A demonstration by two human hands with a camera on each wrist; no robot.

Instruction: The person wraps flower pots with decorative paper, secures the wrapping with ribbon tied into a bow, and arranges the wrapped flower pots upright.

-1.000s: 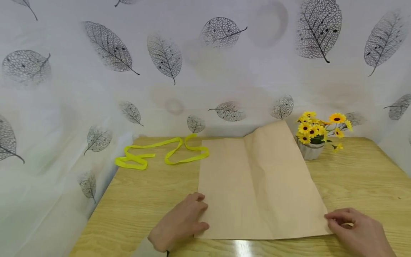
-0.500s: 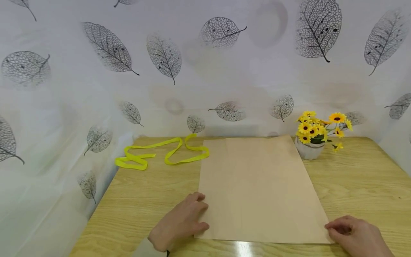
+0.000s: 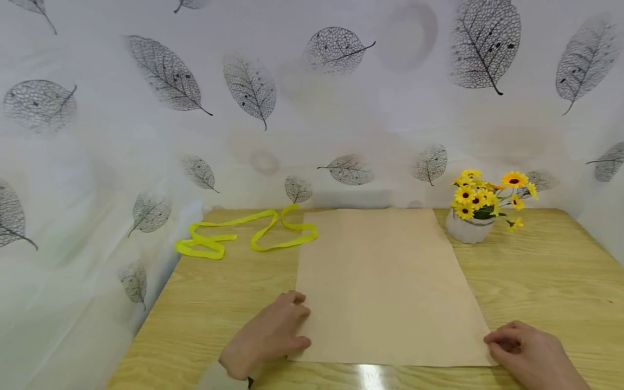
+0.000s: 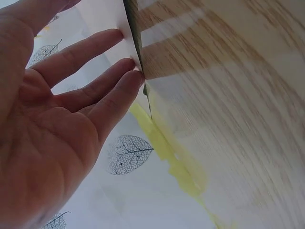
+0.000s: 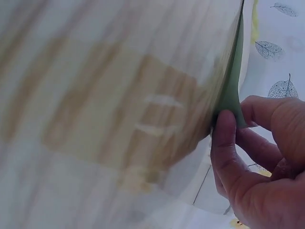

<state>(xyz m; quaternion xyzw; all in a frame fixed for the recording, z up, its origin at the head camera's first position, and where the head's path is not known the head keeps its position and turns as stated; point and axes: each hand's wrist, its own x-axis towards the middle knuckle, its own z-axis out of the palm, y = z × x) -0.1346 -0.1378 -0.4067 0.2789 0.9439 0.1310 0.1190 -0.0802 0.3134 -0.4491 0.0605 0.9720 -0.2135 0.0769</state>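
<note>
A large light brown sheet of paper [image 3: 380, 287] lies flat on the wooden table. In the right wrist view a green underside [image 5: 232, 90] of the sheet shows where it is lifted a little. My right hand [image 3: 533, 349] pinches the sheet's near right corner between thumb and fingers. At the near left edge my left hand [image 3: 270, 333] rests its spread fingertips on the paper. The left wrist view shows those fingers [image 4: 114, 98] extended, the tips right at the sheet's edge. A yellow ribbon [image 3: 265, 248] lies loosely looped at the far left, meeting the paper's left edge.
A whitish pot [image 3: 465, 230] of yellow artificial-looking flowers [image 3: 475, 195] stands by the paper's far right corner. The table [image 3: 219, 292] runs back to a white leaf-printed cloth [image 3: 312, 108] behind and at the sides.
The sheet's raised, creased right part has come down flat. Then the sheet shifted slightly left, both hands moving with it; the right hand keeps its pinch.
</note>
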